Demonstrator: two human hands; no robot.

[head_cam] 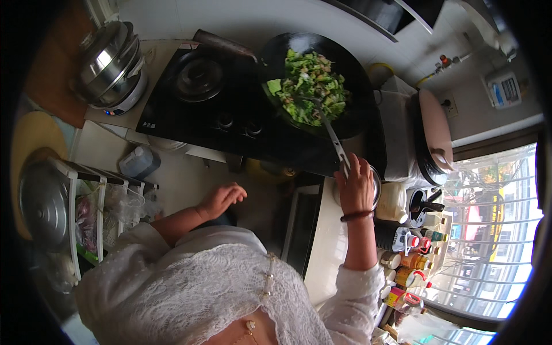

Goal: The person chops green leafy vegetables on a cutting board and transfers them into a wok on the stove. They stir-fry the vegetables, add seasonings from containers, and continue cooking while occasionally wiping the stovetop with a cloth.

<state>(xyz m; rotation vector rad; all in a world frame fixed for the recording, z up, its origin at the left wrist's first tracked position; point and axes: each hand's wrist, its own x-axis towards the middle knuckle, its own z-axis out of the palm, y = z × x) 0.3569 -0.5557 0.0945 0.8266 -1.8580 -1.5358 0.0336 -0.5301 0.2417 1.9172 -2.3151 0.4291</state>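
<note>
My right hand (357, 183), with a dark bracelet at the wrist, grips the upper handle of a metal cooking spatula (331, 129). Its lower end goes into chopped green leafy vegetables (312, 82), and its blade is mostly hidden among them. The vegetables lie in a large black wok (358, 71) on the right side of a black glass gas hob (194, 116). A round metal container (376, 187) shows partly behind my right hand. My left hand (222, 200) hangs in front of my body, away from the hob, its fingers loosely bent with nothing in them.
The wok's long handle (224, 45) points left past the other burner (199, 76). A steel pot (105, 64) stands at the far left. Several bottles (412, 263) line the right counter (327, 246) by the barred window. A rack (101, 207) stands to my left.
</note>
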